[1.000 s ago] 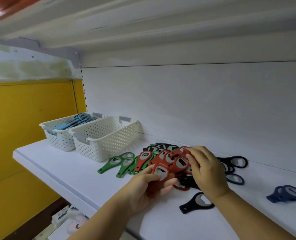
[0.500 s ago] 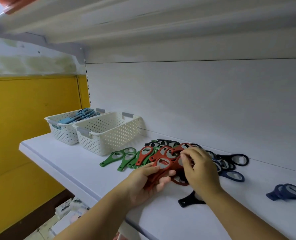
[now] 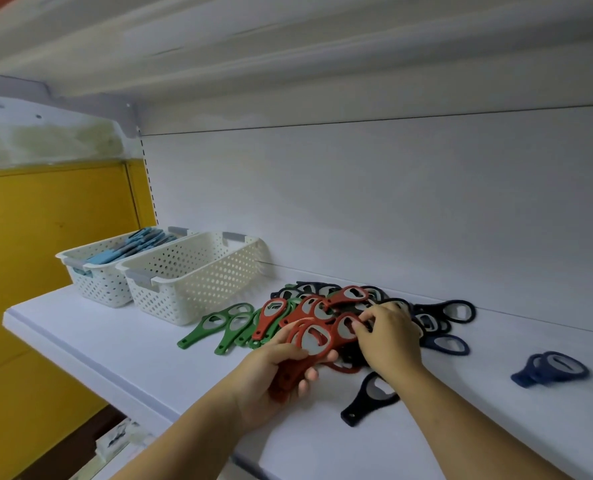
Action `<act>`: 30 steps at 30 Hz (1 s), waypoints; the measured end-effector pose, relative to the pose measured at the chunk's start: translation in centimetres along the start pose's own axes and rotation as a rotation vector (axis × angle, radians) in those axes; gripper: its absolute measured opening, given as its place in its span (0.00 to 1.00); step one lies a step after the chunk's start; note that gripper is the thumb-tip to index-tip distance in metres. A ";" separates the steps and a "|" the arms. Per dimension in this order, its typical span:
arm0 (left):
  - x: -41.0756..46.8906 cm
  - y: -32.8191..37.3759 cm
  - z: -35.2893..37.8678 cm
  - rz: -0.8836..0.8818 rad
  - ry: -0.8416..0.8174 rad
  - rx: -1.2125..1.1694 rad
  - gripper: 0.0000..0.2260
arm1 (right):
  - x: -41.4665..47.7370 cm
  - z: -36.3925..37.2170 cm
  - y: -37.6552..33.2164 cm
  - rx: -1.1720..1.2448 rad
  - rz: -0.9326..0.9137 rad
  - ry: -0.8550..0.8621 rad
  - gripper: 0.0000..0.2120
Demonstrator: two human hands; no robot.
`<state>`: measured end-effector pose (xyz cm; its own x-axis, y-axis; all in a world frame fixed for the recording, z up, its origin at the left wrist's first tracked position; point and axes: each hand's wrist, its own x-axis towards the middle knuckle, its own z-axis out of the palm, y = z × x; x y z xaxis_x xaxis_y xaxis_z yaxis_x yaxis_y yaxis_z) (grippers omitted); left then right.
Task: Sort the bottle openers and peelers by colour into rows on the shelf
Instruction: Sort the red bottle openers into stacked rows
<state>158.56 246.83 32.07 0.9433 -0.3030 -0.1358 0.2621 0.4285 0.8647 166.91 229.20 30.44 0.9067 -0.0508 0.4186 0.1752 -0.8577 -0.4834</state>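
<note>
A mixed heap of bottle openers lies on the white shelf (image 3: pixel 121 344). My left hand (image 3: pixel 270 379) grips a stack of red openers (image 3: pixel 307 341) by their handles. My right hand (image 3: pixel 390 336) pinches the head of another red opener (image 3: pixel 345 327) in the heap, just right of the stack. More red openers (image 3: pixel 347 295) lie behind. Green openers (image 3: pixel 218 323) fan out to the left, and dark navy openers (image 3: pixel 456 311) lie behind and to the right. One dark opener (image 3: pixel 367 400) lies apart near my right wrist.
Two white perforated baskets stand at the back left: the nearer basket (image 3: pixel 191 282), and the farther basket (image 3: pixel 97 271) holding light blue tools (image 3: pixel 132 245). A small stack of blue openers (image 3: pixel 551 370) lies at the right. An upper shelf hangs overhead. The shelf's front edge runs diagonally below my arms.
My right hand has shifted slightly left onto a red opener beside the stack. My left hand still holds the red stack, raised a little. The view has shifted.
</note>
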 end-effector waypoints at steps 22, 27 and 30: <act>-0.7 -0.1 -0.1 0.064 -0.094 0.166 0.19 | -3.5 -2.3 -4.4 0.917 -0.005 -0.313 0.06; -0.4 -0.4 -0.5 0.107 -0.041 0.093 0.18 | -3.4 -3.4 -5.3 0.668 -0.200 -0.242 0.04; -0.4 -0.3 -0.5 0.102 0.027 0.024 0.13 | -3.5 -6.8 -6.2 0.685 -0.201 -0.366 0.04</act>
<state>158.25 247.21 31.66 0.9699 -0.2361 -0.0590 0.1599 0.4357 0.8858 160.06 231.25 37.17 0.8802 0.3445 0.3263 0.4372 -0.3213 -0.8400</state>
